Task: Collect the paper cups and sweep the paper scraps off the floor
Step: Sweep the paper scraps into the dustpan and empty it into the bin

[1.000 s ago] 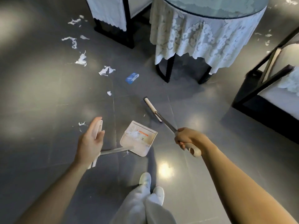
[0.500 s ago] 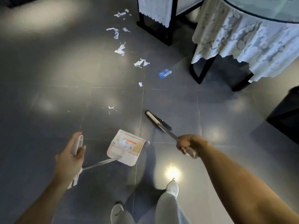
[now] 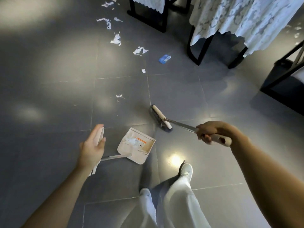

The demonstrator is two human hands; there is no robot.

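My left hand [image 3: 92,149] holds the cream handle of a long-handled dustpan [image 3: 136,145], thumb and fingers around the grip. The pan rests on the grey floor with white scraps inside it. My right hand [image 3: 212,131] grips the broom handle; the broom head [image 3: 160,116] lies on the floor just right of the pan. White paper scraps trail away across the tiles: a small one [image 3: 119,95] nearest, another [image 3: 143,71] beyond it, larger pieces [image 3: 140,51] [image 3: 116,39] [image 3: 106,22] farther off. A blue flattened item [image 3: 164,58] lies near the table leg.
A round table with a white lace cloth [image 3: 243,18] stands at the upper right on black legs. A black-framed chair [image 3: 148,12] is behind it, another dark seat [image 3: 286,83] at the right edge. My feet in white shoes [image 3: 186,169] stand below the dustpan.
The view has shifted as I stepped forward. The broom head has swung closer to the dustpan, and the pan has moved slightly forward over the floor.
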